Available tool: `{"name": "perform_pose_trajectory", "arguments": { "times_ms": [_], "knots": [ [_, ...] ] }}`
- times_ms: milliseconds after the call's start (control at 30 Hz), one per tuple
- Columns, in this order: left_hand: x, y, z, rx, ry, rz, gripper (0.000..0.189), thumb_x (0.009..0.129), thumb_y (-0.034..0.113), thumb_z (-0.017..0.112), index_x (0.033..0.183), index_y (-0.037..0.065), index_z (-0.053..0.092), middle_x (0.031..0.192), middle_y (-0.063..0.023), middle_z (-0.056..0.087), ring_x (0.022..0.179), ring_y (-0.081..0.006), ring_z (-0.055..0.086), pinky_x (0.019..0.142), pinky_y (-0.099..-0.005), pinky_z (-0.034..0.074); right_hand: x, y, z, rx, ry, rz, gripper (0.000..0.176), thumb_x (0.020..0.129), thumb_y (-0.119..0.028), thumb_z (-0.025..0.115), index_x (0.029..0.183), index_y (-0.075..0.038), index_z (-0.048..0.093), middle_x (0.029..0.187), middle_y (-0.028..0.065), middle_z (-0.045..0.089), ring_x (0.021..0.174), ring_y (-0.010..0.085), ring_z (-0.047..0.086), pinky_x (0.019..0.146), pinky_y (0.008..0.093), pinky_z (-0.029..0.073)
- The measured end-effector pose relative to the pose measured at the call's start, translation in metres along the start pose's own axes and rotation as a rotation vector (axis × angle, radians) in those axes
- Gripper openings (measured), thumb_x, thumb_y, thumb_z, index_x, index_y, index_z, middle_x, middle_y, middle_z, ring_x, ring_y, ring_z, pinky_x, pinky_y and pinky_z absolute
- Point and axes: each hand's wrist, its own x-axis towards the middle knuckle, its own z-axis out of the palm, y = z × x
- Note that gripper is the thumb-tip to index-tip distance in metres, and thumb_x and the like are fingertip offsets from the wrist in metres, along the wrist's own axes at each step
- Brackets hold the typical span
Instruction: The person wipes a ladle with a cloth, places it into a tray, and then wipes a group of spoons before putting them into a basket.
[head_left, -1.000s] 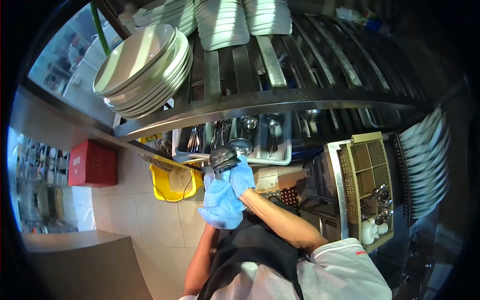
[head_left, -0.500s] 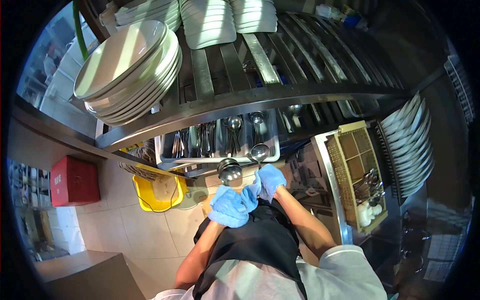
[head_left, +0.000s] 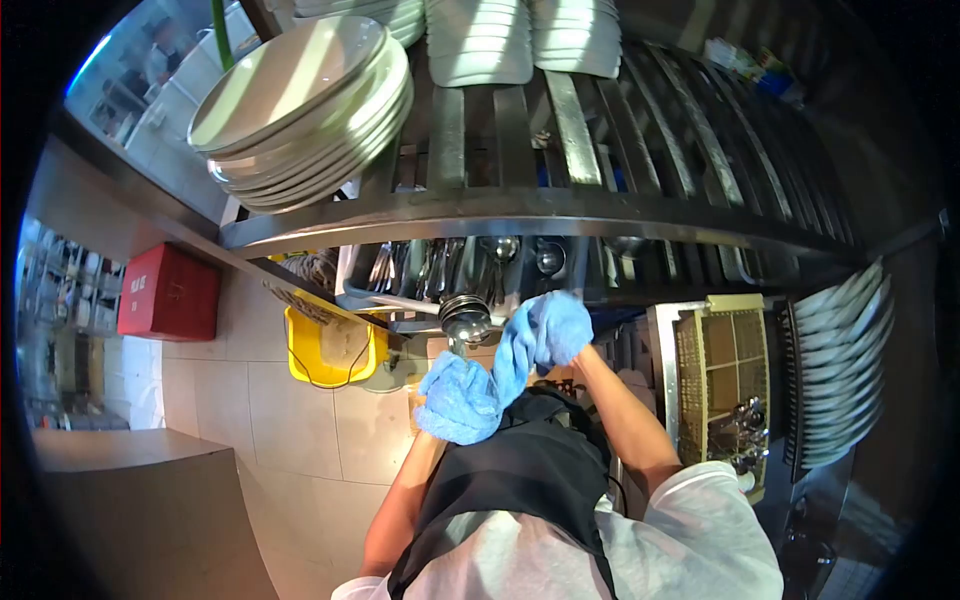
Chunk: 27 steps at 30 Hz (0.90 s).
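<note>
A blue cloth (head_left: 512,362) covers both of my hands and stretches between them. My left hand (head_left: 458,402), wrapped in the cloth, has several stacked metal ladles (head_left: 464,318) standing just above it, their handles running down into the cloth. Higher and to the right, my right hand (head_left: 562,328) is inside the other end of the cloth, at the front edge of the cutlery tray (head_left: 400,310). The fingers of both hands are hidden. Spoons and other cutlery (head_left: 435,268) lie in the tray, with a ladle (head_left: 549,257) at its right side.
Above is a slatted metal shelf (head_left: 520,207) with stacked plates (head_left: 300,110) and white dishes (head_left: 480,45). At right are a yellow basket (head_left: 735,345) with cutlery and a row of upright plates (head_left: 840,370). A yellow bucket (head_left: 335,345) and red box (head_left: 170,292) stand at left.
The view has shifted, moving the shelf and plates rightward. My right hand has risen relative to my left. The ladle that was near my right hand now lies in the tray or is hidden; I cannot tell.
</note>
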Motion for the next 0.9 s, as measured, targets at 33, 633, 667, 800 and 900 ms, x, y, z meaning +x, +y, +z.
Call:
{"name": "perform_pose_trajectory", "arguments": {
  "times_ms": [33, 633, 667, 800, 900],
  "knots": [
    [0.002, 0.001, 0.0, -0.008, 0.0, -0.001, 0.008, 0.067, 0.018, 0.053, 0.062, 0.012, 0.05, 0.06, -0.0058, 0.049, 0.059, -0.0196, 0.05, 0.052, -0.0304, 0.039, 0.001, -0.018, -0.011, -0.004, 0.0, -0.019, 0.013, 0.068, -0.019, 0.057, 0.07, -0.007, 0.059, 0.073, 0.0113, 0.056, 0.064, 0.0258, 0.053, 0.062, 0.0362, 0.043],
    [-0.003, 0.039, -0.041, 1.455, 0.157, -0.292, 0.028, 0.048, 0.027, 0.058, 0.043, 0.008, 0.038, 0.044, -0.0101, 0.033, 0.045, -0.0214, 0.038, 0.045, -0.0316, 0.034, -0.003, -0.114, 0.027, 0.592, 0.653, 0.128, 0.037, 0.079, -0.011, 0.041, 0.112, 0.003, 0.044, 0.093, 0.0159, 0.059, 0.081, 0.0229, 0.058, 0.07, 0.033, 0.046],
    [-0.005, 0.039, -0.048, 1.471, 0.15, -0.271, 0.029, 0.048, 0.027, 0.058, 0.043, 0.007, 0.038, 0.044, -0.0109, 0.033, 0.045, -0.022, 0.038, 0.046, -0.0316, 0.034, -0.004, -0.126, 0.021, 0.552, 0.789, 0.052, 0.035, 0.078, -0.01, 0.041, 0.111, 0.003, 0.045, 0.091, 0.0143, 0.058, 0.078, 0.0217, 0.057, 0.068, 0.0321, 0.046],
    [-0.007, 0.027, -0.061, 0.268, 0.161, -0.03, 0.024, 0.052, 0.027, 0.061, 0.048, 0.005, 0.051, 0.049, -0.0145, 0.042, 0.052, -0.0283, 0.043, 0.054, -0.0356, 0.036, 0.015, -0.126, 0.025, 0.424, 0.93, -0.007, 0.032, 0.076, -0.006, 0.041, 0.107, 0.002, 0.047, 0.086, 0.01, 0.057, 0.073, 0.0175, 0.053, 0.066, 0.028, 0.045],
    [-0.008, 0.032, -0.067, 1.242, 0.266, -0.304, 0.034, 0.047, 0.035, 0.057, 0.05, 0.004, 0.044, 0.052, -0.0142, 0.038, 0.053, -0.027, 0.04, 0.051, -0.0372, 0.034, 0.017, -0.136, 0.016, 0.682, 0.859, -0.114, 0.026, 0.077, -0.005, 0.038, 0.1, 0.001, 0.048, 0.08, 0.0064, 0.053, 0.07, 0.0131, 0.049, 0.067, 0.0244, 0.043]
  ]
}}
